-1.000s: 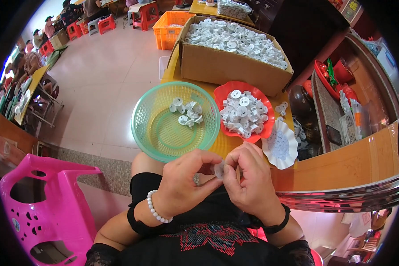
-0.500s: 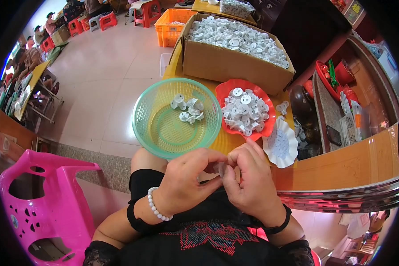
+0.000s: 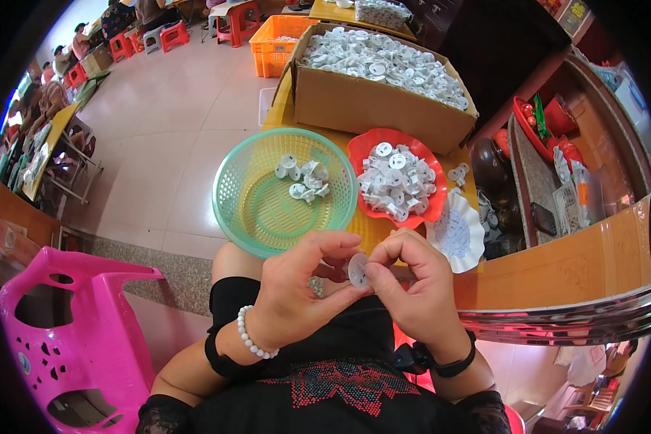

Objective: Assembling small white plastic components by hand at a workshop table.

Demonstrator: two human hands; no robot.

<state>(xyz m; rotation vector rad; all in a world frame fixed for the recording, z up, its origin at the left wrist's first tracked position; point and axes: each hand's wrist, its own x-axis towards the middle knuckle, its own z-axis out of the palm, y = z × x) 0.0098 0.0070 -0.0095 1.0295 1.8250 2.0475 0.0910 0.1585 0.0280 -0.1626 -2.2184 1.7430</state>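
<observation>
A small round white plastic piece [image 3: 358,270], disc-shaped with a tiny mark near its middle, is held above my lap. My left hand [image 3: 296,278] pinches it between thumb and fingers, the other fingers curled behind. On its right edge my right hand [image 3: 417,286] closes thumb and forefinger. Just beyond stands a green mesh basket [image 3: 228,217] with several white pieces [image 3: 307,179] inside. Right of it, a red scalloped dish [image 3: 432,210] is heaped with similar white pieces [image 3: 398,177]. A white fluted dish [image 3: 471,253] beside my right hand contains tiny pale bits [image 3: 452,233] too small to name.
Behind the basket a cardboard box [image 3: 376,112] brims with white pieces on the yellow table [image 3: 282,108]. An orange crate [image 3: 267,58] stands farther back. To my left is a pink plastic chair [image 3: 116,318]; on the right, a wooden counter [image 3: 550,253]. Several people sit far left.
The white piece has turned so its round face shows. My hands have opened apart slightly around it, with the left fingers lifted a little. The basket and dishes look unchanged.
</observation>
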